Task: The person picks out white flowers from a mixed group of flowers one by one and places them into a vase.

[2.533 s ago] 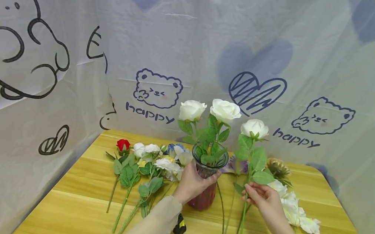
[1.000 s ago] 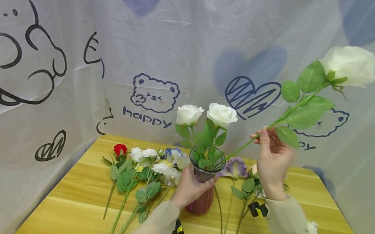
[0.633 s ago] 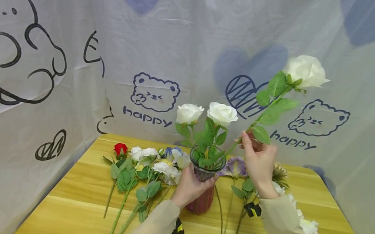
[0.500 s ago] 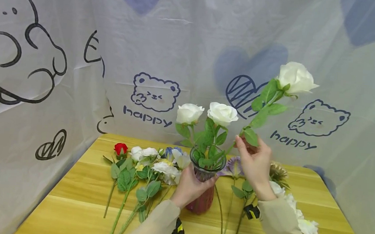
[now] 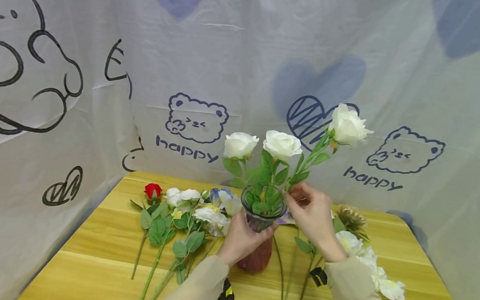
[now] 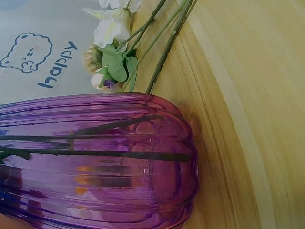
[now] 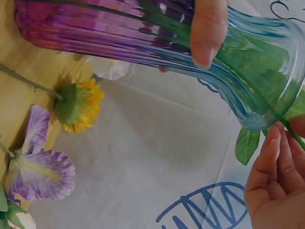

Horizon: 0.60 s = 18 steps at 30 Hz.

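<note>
My left hand [image 5: 240, 239] grips the neck of a ribbed glass vase [image 5: 254, 262], purple-pink below and bluish at the mouth in the right wrist view. Two white roses, the left rose [image 5: 240, 145] and the middle rose [image 5: 282, 145], stand in it with green leaves at the rim. Dark stems [image 6: 157, 156] show through the glass in the left wrist view. My right hand [image 5: 311, 218] pinches the stem of a third white rose [image 5: 348, 126], fingertips right at the vase's right rim. That rose leans up to the right; its lower stem is largely hidden.
Left of the vase lie a red rose [image 5: 152, 190], white flowers [image 5: 212, 220] and leafy stems on the wooden table [image 5: 97, 261]. To the right are a brownish flower [image 5: 351, 218], white blooms [image 5: 391, 290] and a purple flower [image 7: 45, 174]. A printed curtain [image 5: 238, 73] encloses the table.
My right hand has lifted the third white rose, tilted it over the vase and moved down-left until its fingers reached the rim. My left hand keeps its grip on the vase.
</note>
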Motion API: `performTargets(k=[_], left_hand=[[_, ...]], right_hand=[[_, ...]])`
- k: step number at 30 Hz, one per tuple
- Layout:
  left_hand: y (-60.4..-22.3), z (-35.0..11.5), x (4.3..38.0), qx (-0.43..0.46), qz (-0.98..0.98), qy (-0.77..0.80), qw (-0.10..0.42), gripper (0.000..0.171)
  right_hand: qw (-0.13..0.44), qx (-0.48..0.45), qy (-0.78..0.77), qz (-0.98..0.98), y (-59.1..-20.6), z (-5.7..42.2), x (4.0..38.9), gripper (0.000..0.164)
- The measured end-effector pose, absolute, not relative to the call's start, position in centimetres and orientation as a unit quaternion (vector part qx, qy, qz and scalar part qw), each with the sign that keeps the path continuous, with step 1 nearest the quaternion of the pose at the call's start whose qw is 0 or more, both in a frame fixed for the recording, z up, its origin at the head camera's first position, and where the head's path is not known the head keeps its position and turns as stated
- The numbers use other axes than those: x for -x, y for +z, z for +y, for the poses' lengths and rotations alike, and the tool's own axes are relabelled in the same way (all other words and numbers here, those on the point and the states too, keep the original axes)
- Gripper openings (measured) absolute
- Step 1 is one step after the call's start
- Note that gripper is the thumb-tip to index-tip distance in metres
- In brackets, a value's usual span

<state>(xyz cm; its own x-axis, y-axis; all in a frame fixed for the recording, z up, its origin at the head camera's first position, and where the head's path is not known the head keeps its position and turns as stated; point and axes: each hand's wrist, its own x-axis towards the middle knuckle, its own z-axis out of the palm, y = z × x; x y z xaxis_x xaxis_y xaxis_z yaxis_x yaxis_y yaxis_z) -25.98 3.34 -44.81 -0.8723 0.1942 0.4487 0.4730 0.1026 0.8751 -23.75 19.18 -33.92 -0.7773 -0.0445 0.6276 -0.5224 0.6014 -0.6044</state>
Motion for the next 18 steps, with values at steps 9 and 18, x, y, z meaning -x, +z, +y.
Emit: performTargets(k=[9,18], left_hand=[[-44.81,3.19,25.94,0.218,-0.744,-0.623,0.104,0.062],[-44.84,3.26,26.11,0.219,-0.748,-0.617,0.114,0.062]], right_hand=[[0.272,-0.192,0.378,-0.864,-34.52,19.39,23.91,0.007],[0.252,-0.215,0.303,-0.893,-34.01,19.33,23.74,0.014]])
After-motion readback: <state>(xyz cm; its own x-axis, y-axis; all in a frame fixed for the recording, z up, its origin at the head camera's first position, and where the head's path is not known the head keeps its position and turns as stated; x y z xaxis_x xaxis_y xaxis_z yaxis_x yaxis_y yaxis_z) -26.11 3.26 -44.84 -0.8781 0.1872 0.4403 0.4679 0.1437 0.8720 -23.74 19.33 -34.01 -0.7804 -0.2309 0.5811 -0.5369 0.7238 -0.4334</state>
